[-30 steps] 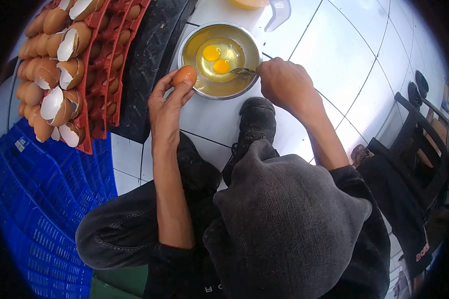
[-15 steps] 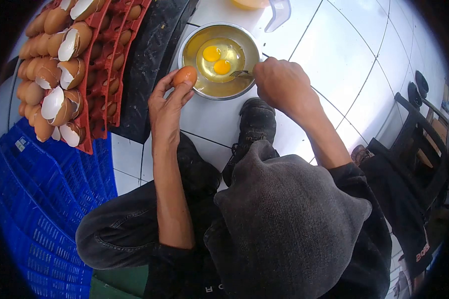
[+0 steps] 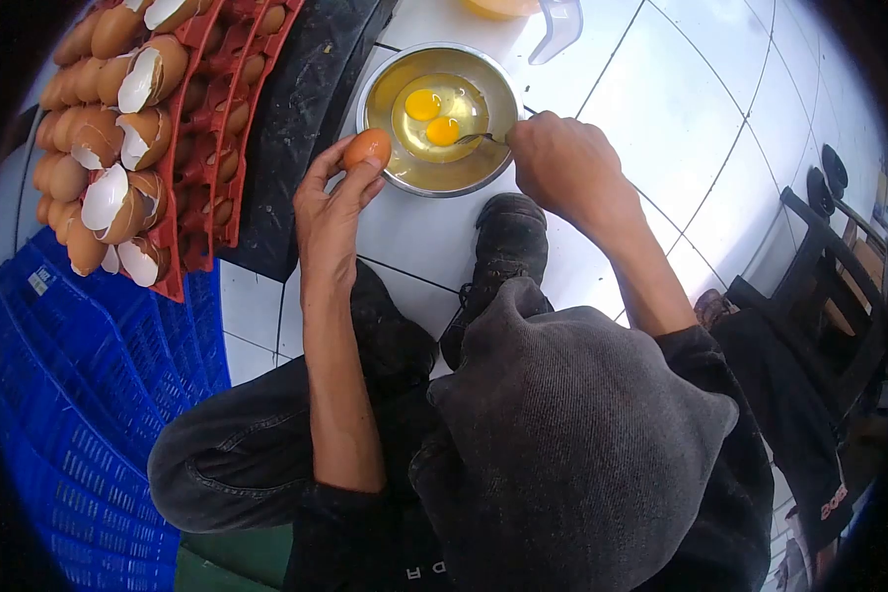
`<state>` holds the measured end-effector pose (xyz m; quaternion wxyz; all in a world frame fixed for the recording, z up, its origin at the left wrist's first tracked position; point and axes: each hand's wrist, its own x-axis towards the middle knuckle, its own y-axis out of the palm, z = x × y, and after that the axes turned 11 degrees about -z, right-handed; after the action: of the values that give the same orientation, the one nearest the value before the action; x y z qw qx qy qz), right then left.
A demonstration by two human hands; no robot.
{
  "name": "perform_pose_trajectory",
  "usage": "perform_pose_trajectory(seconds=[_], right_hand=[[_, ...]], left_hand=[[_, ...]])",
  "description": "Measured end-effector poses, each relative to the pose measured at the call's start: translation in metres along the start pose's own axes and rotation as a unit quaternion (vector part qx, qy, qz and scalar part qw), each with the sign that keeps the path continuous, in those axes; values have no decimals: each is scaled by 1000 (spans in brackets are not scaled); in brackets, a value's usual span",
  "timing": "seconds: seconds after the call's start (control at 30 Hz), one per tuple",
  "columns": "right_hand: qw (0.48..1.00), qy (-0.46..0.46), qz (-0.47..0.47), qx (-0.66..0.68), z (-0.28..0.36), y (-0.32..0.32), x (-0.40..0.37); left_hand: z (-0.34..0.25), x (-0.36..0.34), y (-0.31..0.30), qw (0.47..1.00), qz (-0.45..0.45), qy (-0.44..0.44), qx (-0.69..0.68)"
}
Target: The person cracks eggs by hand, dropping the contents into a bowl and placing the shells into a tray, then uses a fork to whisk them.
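Between the thumb and fingers of my left hand (image 3: 337,202) is a whole brown egg (image 3: 367,148), at the left rim of a metal bowl (image 3: 380,94). Two yolks, an upper yolk (image 3: 423,105) and a lower yolk (image 3: 443,130), lie in clear egg white inside the bowl. My right hand (image 3: 567,168) is closed at the bowl's right rim, gripping a slim metal spoon (image 3: 476,138). The spoon reaches in over the bowl beside the lower yolk; its handle is hidden in my fist.
Red egg trays (image 3: 176,252) with brown eggs and broken shells (image 3: 113,202) stand at the upper left, beside a black ledge (image 3: 291,128). Below them is a blue plastic crate (image 3: 99,385). A clear handled jug (image 3: 556,30) sits beyond the bowl on white tiles (image 3: 681,109). My shoe (image 3: 511,232) is near the bowl.
The spoon has tilted and shifted slightly in the bowl as my right hand moved a little to the right. My left hand still holds the egg in nearly the same place.
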<state>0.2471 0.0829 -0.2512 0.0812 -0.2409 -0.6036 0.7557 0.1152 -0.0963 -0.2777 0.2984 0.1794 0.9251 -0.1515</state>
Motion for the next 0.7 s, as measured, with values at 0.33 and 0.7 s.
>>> perform_pose_trajectory(seconds=[0.33,0.7], right_hand=[[998,17,42,35,-3,4,3],[1000,3,-1,4,-6,8,2]], left_hand=[[0,0,1,1000,-5,-4,4],[2,1,1,1000,-4,-2,1]])
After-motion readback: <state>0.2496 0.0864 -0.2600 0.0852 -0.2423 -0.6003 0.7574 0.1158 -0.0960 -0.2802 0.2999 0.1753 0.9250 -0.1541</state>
